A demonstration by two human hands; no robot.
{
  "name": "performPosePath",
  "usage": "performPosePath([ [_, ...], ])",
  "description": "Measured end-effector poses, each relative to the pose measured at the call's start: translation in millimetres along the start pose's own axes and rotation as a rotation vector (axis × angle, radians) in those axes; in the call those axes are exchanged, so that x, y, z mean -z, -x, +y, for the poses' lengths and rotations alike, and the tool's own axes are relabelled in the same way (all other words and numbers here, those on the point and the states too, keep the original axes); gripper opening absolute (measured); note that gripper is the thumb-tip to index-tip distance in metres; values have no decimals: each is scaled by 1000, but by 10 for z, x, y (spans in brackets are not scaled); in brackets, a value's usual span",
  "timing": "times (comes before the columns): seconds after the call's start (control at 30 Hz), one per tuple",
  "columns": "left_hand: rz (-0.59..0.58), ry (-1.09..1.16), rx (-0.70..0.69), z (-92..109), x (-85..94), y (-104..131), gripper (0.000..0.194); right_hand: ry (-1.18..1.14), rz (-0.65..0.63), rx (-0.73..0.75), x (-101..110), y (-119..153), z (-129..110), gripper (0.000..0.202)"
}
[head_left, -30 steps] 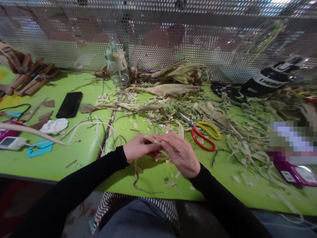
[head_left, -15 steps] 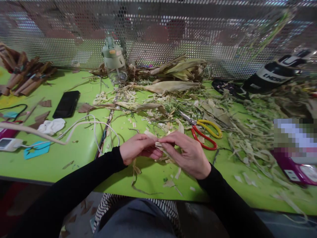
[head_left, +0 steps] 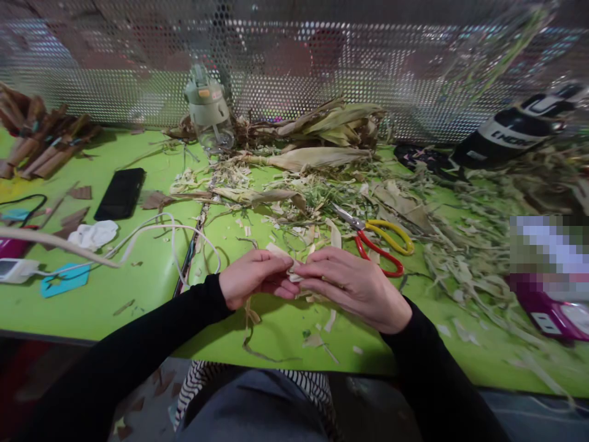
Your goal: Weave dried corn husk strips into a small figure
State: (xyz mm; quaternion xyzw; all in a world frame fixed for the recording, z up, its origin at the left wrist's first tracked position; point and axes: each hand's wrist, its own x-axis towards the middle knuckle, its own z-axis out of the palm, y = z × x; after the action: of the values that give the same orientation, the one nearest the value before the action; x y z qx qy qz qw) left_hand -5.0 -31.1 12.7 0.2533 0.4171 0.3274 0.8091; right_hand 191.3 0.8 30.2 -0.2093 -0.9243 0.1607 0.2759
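Observation:
My left hand pinches a small pale strip of corn husk between thumb and fingers. Closed on the same piece from the other side, my right hand has its fingertips meeting the left ones. Most of the strip is hidden by my fingers. Just beyond my right hand lie scissors with one red and one yellow handle, blades pointing away to the left. Husk scraps are scattered on the green table around both hands.
Dried corn husks are heaped at the back beside a clear drinking bottle. A black bottle leans at the right, above shredded husk. On the left are a phone, a white cable and brown rolled bundles.
My right hand has turned flatter and its wrist has shifted right, while its fingertips stay at the strip. The left hand has barely moved.

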Motion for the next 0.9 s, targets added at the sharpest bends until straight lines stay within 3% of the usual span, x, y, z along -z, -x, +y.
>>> performPosePath([
  [0.27, 7, -44, -27, -10, -21, 2, 33, 50, 41, -56, -13, -27, -72, 17],
  [0.5, -51, -49, -104, -16, -41, 32, 17, 132, 36, -80, 2, -14, -96, 14],
  [0.73, -110, -240, -235, -77, 7, -22, 22, 146, -47, -21, 40, -13, -119, 20],
  [0.9, -130, -329, -295, -68, 30, -44, 20, 125, -50, -107, 39, 13, -104, 17],
])
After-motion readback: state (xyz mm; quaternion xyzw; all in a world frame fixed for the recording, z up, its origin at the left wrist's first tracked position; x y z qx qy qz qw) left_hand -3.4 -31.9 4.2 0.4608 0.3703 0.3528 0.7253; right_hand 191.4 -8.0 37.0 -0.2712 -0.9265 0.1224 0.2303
